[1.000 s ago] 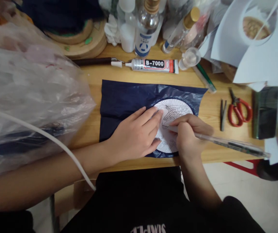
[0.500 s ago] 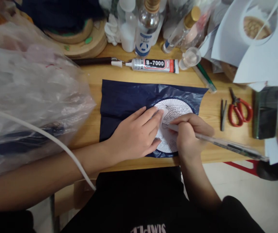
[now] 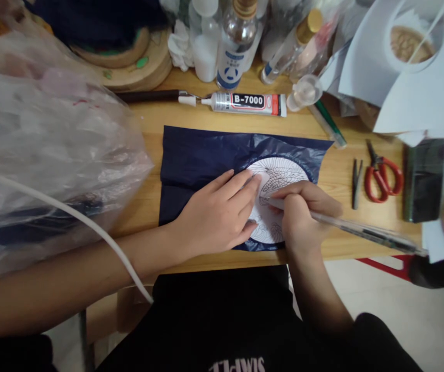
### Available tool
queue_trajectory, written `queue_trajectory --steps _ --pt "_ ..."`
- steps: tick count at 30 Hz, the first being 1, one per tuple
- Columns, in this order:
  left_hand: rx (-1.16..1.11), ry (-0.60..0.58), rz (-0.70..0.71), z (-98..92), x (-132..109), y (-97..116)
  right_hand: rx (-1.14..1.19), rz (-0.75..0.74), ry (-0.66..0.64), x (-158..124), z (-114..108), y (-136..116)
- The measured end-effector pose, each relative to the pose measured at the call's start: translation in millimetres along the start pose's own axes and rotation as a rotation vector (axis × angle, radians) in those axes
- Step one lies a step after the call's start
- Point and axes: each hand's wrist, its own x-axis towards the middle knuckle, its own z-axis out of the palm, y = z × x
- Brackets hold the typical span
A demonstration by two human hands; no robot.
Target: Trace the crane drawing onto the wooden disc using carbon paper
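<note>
Round white paper disc (image 3: 265, 226) with dark scale-like line drawing: lies on a crinkled, glossy dark-blue sheet (image 3: 194, 155), near the front edge of the pale wooden bench (image 3: 340, 170). Left hand (image 3: 218, 217): fingers extended, grasping nothing, laid over the disc's left part. Right hand (image 3: 303, 217): fingers closed around a slender, clear-barrelled pen (image 3: 365, 231), tip at the drawing; contact too small to confirm. Step in hand, as judged: pen work along the lines. Next move, as judged: calls for a steadied disc and short, controlled strokes.
</note>
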Motion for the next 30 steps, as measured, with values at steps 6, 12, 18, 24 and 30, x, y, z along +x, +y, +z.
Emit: queue_trajectory --steps 6,12,18,24,30 --pt "-0.003 -0.001 0.000 0.2 -0.3 0.3 -0.013 -0.024 -0.022 0.5 -0.9 0.9" --pt "-0.004 0.003 -0.008 -1.1 0.2 0.5 -0.009 -0.023 -0.009 -0.6 -1.5 1.7" --pt "-0.020 0.005 -0.005 -0.8 0.4 0.3 -0.018 -0.023 -0.019 -1.3 -1.6 4.2" --pt "-0.021 0.000 -0.007 -0.7 -0.3 0.6 -0.019 -0.043 -0.037 -0.7 -3.0 4.3" --pt "-0.018 0.009 -0.003 -0.4 0.4 0.2 -0.040 -0.008 -0.026 -1.8 -2.1 4.2"
